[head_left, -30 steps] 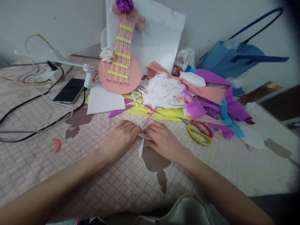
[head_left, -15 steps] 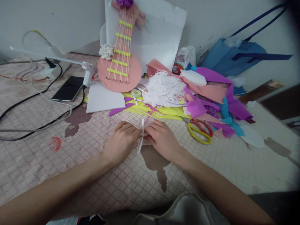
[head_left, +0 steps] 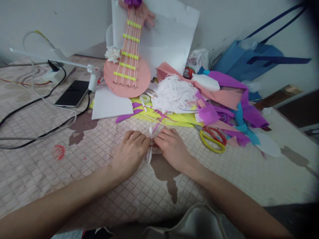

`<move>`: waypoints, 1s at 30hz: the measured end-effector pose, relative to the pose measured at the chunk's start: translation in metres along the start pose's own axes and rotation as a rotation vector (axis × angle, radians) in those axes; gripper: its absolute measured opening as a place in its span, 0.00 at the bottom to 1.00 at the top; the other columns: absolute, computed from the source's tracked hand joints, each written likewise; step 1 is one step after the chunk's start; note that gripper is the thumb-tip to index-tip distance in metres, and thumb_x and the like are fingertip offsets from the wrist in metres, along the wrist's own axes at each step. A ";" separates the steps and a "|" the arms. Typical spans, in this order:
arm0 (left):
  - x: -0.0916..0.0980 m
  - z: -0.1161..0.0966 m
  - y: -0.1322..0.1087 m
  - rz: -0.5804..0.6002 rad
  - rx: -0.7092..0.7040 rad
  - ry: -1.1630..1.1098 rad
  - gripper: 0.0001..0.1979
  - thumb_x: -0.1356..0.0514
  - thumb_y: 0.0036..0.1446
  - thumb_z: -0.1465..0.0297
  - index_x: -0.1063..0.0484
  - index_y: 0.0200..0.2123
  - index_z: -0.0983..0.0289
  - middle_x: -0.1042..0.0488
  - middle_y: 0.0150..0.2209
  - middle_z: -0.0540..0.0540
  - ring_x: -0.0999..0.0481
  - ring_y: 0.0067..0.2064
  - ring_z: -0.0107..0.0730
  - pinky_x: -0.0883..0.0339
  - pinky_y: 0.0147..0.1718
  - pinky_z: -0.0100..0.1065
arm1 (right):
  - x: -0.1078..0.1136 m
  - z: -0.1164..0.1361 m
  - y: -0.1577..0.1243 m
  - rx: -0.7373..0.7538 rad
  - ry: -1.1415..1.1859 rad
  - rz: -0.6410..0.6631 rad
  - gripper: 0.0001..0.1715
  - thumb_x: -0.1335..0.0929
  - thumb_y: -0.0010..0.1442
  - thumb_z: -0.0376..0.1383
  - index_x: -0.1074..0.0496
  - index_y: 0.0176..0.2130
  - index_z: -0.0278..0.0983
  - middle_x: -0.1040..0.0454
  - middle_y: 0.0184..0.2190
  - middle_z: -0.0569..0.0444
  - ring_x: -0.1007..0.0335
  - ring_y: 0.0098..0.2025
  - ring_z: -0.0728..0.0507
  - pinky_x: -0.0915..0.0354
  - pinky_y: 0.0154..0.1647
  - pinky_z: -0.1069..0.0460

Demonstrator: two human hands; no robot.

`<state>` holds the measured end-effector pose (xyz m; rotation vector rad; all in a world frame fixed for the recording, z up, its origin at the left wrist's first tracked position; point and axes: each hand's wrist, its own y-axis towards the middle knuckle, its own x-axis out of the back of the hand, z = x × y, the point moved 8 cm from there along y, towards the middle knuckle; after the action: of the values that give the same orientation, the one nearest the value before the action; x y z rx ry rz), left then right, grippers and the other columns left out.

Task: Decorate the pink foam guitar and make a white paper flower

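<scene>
A narrow white folded paper piece (head_left: pixel 150 155) stands between my hands in the head view, its two ends fanning away from a pinched middle. My left hand (head_left: pixel 133 149) is closed, its fingers curled against the paper's middle from the left. From the other side, my right hand (head_left: pixel 173 147) pinches the same middle with thumb and fingers. My fingertips hide the centre of the paper. Just beyond the hands lie a thin wooden stick (head_left: pixel 156 121) and purple paper scraps (head_left: pixel 159 123).
Scissors with yellow and red handles (head_left: pixel 213 141) lie right of my hands. Behind are a pink paper guitar (head_left: pixel 127 78), a white string heap (head_left: pixel 174 94) and coloured paper (head_left: pixel 231 93). A phone (head_left: pixel 73 94), a glue gun (head_left: pixel 92 78) and cables (head_left: pixel 37 137) occupy the left.
The paper's near end has swung slightly and now shows wider. My hands have drawn a little closer together around its middle.
</scene>
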<state>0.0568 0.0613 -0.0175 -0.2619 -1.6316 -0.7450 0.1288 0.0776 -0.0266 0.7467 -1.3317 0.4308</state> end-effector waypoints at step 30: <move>-0.009 0.021 0.005 0.156 0.065 -0.161 0.04 0.40 0.55 0.71 0.31 0.30 0.65 0.26 0.32 0.55 0.29 0.37 0.40 0.38 0.39 0.40 | -0.004 -0.003 0.006 0.098 0.090 -0.036 0.09 0.36 0.62 0.34 0.28 0.32 0.35 0.30 0.33 0.51 0.44 0.43 0.42 0.44 0.41 0.47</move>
<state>0.0449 0.0801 -0.0248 -0.4061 -1.7613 -0.5635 0.1256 0.0844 -0.0286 0.8225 -1.2174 0.4982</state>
